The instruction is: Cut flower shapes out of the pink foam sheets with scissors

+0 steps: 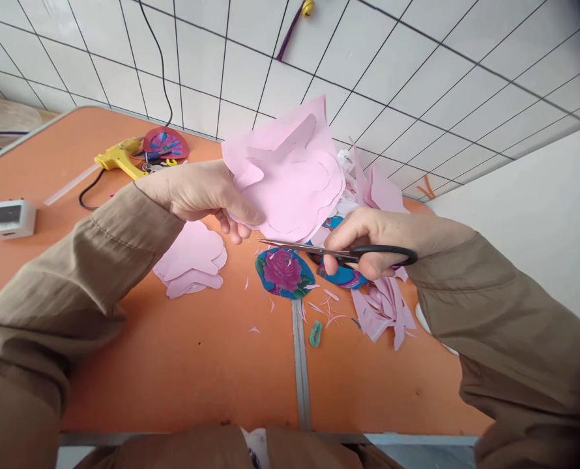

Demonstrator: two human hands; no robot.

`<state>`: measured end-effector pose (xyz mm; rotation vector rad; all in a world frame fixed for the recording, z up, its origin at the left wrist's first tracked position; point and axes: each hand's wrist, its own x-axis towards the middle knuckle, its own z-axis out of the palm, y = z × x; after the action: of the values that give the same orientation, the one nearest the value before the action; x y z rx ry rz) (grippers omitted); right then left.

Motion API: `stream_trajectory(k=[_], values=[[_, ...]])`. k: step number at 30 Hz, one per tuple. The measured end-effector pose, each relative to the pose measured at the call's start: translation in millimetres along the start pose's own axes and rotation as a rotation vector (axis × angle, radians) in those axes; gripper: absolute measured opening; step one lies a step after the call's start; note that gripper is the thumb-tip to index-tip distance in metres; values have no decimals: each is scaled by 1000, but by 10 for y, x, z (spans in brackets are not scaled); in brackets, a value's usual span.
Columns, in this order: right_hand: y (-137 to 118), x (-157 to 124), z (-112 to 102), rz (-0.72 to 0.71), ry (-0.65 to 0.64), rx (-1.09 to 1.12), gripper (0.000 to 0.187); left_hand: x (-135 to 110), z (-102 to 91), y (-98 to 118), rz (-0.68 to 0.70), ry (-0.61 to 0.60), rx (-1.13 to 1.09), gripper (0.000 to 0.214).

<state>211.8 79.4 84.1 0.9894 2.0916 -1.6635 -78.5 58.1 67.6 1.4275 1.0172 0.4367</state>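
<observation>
My left hand (212,195) pinches a pink sheet (294,189) at its lower left edge. A rounded outline shows on the sheet, and part of it is cut away. In my right hand (368,234) is a pair of black-handled scissors (309,247), blades pointing left just under the sheet's lower edge. Whether the blades touch the sheet I cannot tell. Below them lies a blue fabric piece (284,272) with a purple flower. Left of it, under my left forearm, rests a stack of cut pink pieces (192,260).
Pink scraps (385,309) lie right of centre, near a small green clip (315,333). A yellow glue gun (121,158) and a red-and-blue piece (165,143) lie at the back left. A white charger block (9,219) stands at the left. Tiled wall (251,58) closes the back of the orange table (197,371).
</observation>
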Motion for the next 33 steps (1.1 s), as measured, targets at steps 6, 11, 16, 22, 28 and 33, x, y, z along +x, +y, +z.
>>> stream_trajectory(k=[6, 11, 16, 22, 28, 33], values=[[15, 18, -9, -67, -4, -14, 47, -5, -6, 17, -17, 10, 3, 20], [-43, 15, 11, -57, 16, -9, 44, -27, 0, 38, -11, 5, -13, 20], [-62, 20, 22, -54, 27, -3, 45, -24, 7, 44, -12, 16, -35, 21], [-56, 18, 22, -50, 34, 9, 44, -3, -8, 9, -7, 17, -35, 19], [-24, 23, 1, -71, 37, 23, 39, 15, -3, -8, -5, 51, -18, 16], [-15, 23, 0, -76, 44, 19, 37, 22, 5, -22, 43, 61, -14, 11]])
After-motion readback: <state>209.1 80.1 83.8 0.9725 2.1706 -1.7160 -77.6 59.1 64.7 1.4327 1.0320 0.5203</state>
